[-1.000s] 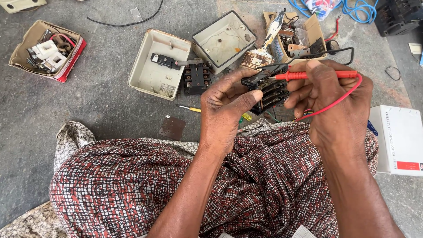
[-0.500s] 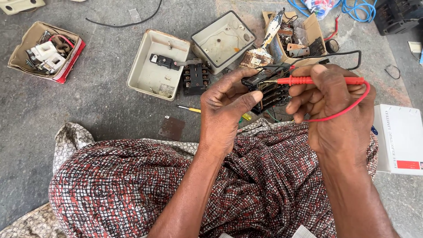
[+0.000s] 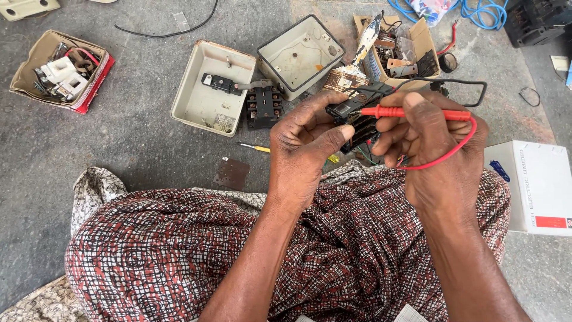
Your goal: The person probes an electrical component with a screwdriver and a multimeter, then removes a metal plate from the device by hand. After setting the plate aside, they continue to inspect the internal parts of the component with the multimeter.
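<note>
Head view: the left hand (image 3: 304, 146) grips a black plastic switch block (image 3: 356, 114) above the lap; the right hand (image 3: 432, 146) pinches a red test probe (image 3: 411, 112) against it. Fingers hide the contact point. Behind, on the concrete floor (image 3: 137, 137), lie an open cream metal enclosure (image 3: 211, 86), a black terminal block (image 3: 264, 107) and a yellow-handled screwdriver (image 3: 256, 146). A white carton (image 3: 539, 188) is cut off at the right edge.
</note>
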